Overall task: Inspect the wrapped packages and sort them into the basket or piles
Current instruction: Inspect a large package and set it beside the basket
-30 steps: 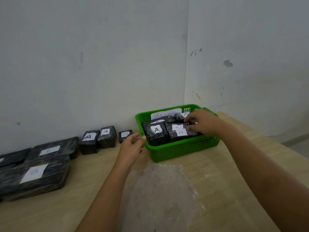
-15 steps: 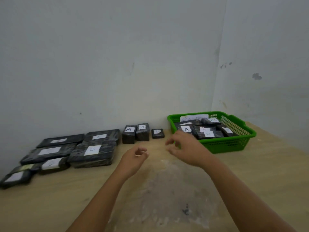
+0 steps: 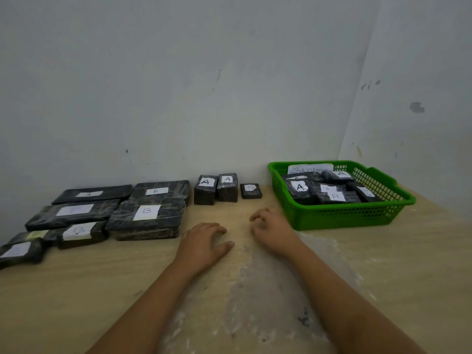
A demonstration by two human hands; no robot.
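Note:
A green basket (image 3: 339, 217) stands at the right rear of the table and holds several black wrapped packages (image 3: 299, 190) with white A labels, plus a paper sign. Two small A packages (image 3: 204, 189) and one small flat B package (image 3: 250, 191) sit by the wall in the middle. Several larger flat packages, some labelled B (image 3: 146, 217), lie in piles at the left. My left hand (image 3: 201, 245) rests palm down on the table, holding nothing. My right hand (image 3: 272, 229) rests beside it with loosely curled fingers, just left of the basket, also holding nothing.
The wooden table (image 3: 63, 297) has a pale worn patch (image 3: 255, 302) in front of me. Grey walls meet in a corner behind the basket. The table's right edge runs past the basket.
My right hand came out of the basket and dropped to the table. My left hand lowered onto the table too. My view swung left, bringing the left piles into sight.

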